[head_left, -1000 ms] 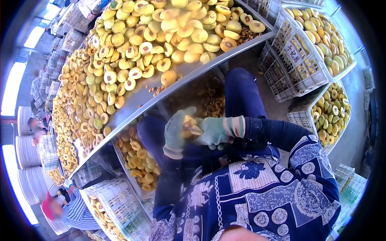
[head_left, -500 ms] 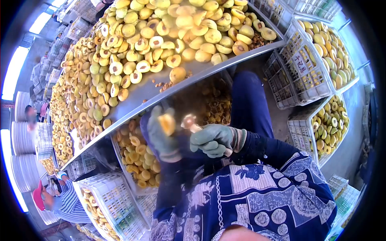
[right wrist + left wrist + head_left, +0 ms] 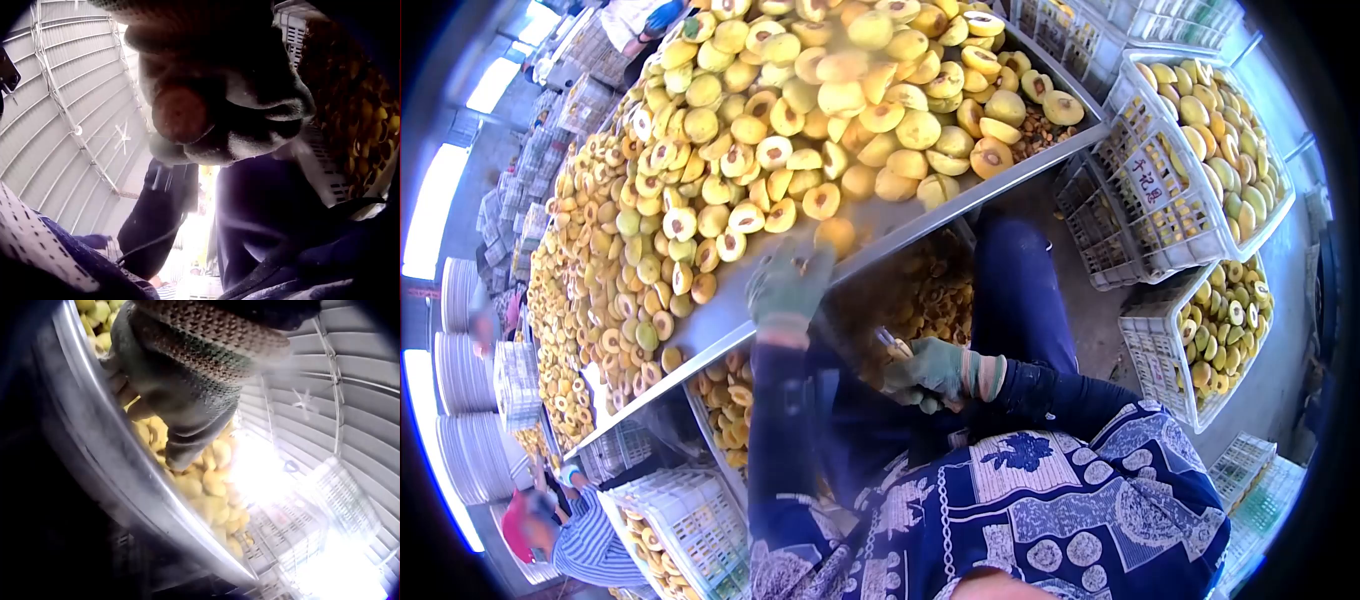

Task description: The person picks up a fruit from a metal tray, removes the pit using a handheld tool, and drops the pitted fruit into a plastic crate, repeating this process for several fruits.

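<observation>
My gloved left hand (image 3: 790, 285) reaches over the metal tray's rim (image 3: 920, 212), fingers extended beside a yellow fruit (image 3: 835, 236); blur hides whether they touch. In the left wrist view the left hand (image 3: 181, 394) hangs over the rim (image 3: 134, 456), thumb pointing down at piled fruit (image 3: 215, 481). Above my lap, my gloved right hand (image 3: 930, 372) grips a small tool (image 3: 890, 342), its metal tip sticking out past the fingers. The right wrist view shows the tool's round handle end (image 3: 181, 114) within the curled right hand (image 3: 231, 100).
Halved fruit (image 3: 730, 130) is heaped across the tray. Fruit pieces (image 3: 945, 300) lie below the rim, between my knees. White crates of fruit stand at right (image 3: 1150, 200) and lower left (image 3: 690, 510). A person in a striped top (image 3: 600, 545) is at lower left.
My left hand has moved up from above my lap to the tray, and the orange fruit half it held is no longer seen in it. The right hand has lowered slightly, still gripping the tool.
</observation>
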A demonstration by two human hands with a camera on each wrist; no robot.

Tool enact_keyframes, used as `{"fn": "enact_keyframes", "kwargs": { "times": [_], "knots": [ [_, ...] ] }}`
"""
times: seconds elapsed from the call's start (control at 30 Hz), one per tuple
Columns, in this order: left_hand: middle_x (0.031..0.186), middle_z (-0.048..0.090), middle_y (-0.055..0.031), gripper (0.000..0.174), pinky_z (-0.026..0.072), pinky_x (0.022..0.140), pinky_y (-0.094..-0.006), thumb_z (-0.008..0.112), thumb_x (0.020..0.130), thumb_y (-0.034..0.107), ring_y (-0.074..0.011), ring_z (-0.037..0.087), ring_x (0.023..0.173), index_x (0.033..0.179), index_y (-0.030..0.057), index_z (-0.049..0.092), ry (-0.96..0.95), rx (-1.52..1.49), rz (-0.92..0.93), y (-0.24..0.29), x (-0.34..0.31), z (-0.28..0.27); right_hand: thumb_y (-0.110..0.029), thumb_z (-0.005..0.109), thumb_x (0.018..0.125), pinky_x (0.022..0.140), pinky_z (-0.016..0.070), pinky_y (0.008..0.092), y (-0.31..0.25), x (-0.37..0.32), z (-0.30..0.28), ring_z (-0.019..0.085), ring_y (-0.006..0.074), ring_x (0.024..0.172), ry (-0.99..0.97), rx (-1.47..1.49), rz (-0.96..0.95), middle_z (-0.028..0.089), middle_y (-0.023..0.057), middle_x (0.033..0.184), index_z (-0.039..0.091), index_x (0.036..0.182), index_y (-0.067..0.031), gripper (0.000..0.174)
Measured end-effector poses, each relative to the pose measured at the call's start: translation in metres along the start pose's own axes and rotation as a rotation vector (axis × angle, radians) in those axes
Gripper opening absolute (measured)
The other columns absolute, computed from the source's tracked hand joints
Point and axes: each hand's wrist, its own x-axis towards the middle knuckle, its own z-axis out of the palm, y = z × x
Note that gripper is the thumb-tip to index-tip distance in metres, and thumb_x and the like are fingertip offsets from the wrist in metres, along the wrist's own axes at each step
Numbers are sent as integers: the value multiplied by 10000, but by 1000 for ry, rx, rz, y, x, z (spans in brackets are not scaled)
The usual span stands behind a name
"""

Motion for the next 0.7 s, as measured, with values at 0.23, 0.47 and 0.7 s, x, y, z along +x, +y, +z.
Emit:
{"fn": "enact_keyframes", "kwargs": {
  "times": [0.23, 0.47, 0.7],
  "knots": [
    [1094, 650, -174, 650, 459, 890, -403, 576, 752, 606, -330, 603, 1046, 1098, 59, 634, -137, -16, 32, 12, 50, 31, -236, 569, 781, 356, 391, 287, -16, -21, -16, 503, 151, 410, 122, 32, -24, 540, 55, 585, 587, 788, -23, 214],
    [787, 637, -60, 494, 398, 454, -264, 457, 913, 512, -202, 581, 549, 1084, 60, 555, -46, -1321, -97, -52, 14, 24, -217, 606, 843, 491, 480, 348, -39, -18, -11, 608, 210, 550, 214, -547, -563, 621, 85, 661, 551, 903, -50, 186],
    [969, 650, -154, 623, 527, 823, -402, 463, 914, 550, -281, 640, 849, 1181, -10, 527, -162, -1901, -276, 27, -67, 6, -284, 623, 820, 688, 496, 459, -40, -15, 11, 632, 388, 807, 556, -894, -779, 648, 211, 863, 553, 1001, -29, 320]
  ]
}}
